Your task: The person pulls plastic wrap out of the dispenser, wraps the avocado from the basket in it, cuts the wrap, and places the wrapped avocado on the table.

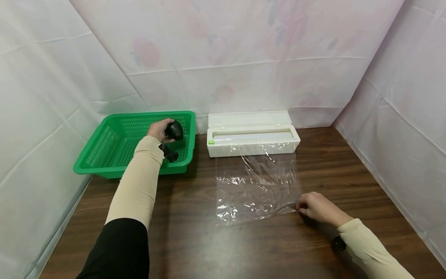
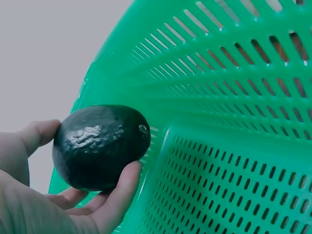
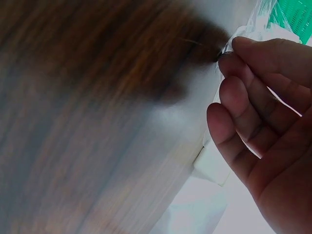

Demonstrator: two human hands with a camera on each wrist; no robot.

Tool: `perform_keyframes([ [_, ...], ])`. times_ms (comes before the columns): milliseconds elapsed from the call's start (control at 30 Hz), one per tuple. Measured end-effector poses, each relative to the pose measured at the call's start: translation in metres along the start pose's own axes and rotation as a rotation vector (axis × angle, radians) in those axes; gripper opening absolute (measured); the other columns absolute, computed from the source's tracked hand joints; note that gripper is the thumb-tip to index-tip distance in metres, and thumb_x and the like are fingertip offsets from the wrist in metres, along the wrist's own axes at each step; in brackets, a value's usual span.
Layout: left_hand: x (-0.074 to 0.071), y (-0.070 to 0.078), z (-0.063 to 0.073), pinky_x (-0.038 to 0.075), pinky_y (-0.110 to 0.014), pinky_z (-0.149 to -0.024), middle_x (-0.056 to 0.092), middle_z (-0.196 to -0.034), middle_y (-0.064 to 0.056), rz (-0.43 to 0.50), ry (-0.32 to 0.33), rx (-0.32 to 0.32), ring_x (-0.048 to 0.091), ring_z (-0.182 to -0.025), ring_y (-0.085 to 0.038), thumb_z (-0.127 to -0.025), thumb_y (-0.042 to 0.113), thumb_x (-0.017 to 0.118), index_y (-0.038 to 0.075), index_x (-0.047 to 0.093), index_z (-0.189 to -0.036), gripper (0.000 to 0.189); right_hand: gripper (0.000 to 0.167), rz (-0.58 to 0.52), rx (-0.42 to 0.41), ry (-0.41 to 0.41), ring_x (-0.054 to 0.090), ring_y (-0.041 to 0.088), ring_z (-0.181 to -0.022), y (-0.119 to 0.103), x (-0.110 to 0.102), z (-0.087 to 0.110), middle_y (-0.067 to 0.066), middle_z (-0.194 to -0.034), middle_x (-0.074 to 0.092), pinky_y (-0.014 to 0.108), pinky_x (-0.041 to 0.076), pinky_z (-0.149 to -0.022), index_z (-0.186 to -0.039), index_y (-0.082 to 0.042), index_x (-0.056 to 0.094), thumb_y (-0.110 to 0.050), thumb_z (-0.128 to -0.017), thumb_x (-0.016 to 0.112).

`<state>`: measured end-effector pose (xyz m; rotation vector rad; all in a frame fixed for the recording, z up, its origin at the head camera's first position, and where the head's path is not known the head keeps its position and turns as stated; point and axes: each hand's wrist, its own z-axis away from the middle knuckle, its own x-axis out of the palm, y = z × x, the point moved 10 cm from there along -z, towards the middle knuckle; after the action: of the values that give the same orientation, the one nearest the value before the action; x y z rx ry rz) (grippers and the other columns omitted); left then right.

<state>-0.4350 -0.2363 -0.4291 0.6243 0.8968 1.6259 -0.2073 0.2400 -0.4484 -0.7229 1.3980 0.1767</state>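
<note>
My left hand [image 1: 161, 131] grips a dark, glossy avocado [image 1: 174, 130] over the right part of the green basket [image 1: 115, 169]. In the left wrist view, the thumb is on one side of the avocado [image 2: 100, 146] and the fingers curl under the other. The fruit's skin is nearly black and bumpy. At the lower right, my right hand [image 1: 318, 208] pinches the near right corner of a sheet of clear plastic wrap [image 1: 256, 190] between thumb and forefinger. That sheet runs out over the table from the white wrap dispenser box [image 1: 254, 149].
The dispenser's lid [image 1: 249, 119] stands raised at the back, and a small green piece [image 1: 211, 142] sits at the box's left end. Fabric sheets hang behind and along both sides of the dark wooden table [image 1: 195, 232].
</note>
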Motion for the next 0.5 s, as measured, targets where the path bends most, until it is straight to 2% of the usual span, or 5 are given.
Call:
perform_keyframes([
  [300,-0.008,0.004,0.010,0.046,-0.042,-0.107,0.021,-0.162,-0.006,0.116,0.001,-0.009,0.032,-0.146,-0.025,-0.096,0.034,0.058,0.024,0.024,-0.155,0.069,0.017,0.005,-0.001,0.011,0.054,-0.002,-0.066,0.000,0.002,-0.002,-0.011,-0.071,0.064,0.023,0.047,-0.059,-0.072,-0.015,0.068,0.000,-0.078,0.073],
  [500,-0.017,0.012,0.021,0.045,-0.040,-0.108,0.023,-0.161,-0.006,0.147,0.004,0.012,0.035,-0.144,-0.026,-0.096,0.036,0.058,0.026,0.026,-0.154,0.067,0.016,-0.001,-0.005,0.009,0.054,-0.001,-0.066,0.000,0.002,-0.003,-0.009,-0.072,0.065,0.023,0.047,-0.058,-0.073,-0.015,0.069,0.000,-0.079,0.073],
])
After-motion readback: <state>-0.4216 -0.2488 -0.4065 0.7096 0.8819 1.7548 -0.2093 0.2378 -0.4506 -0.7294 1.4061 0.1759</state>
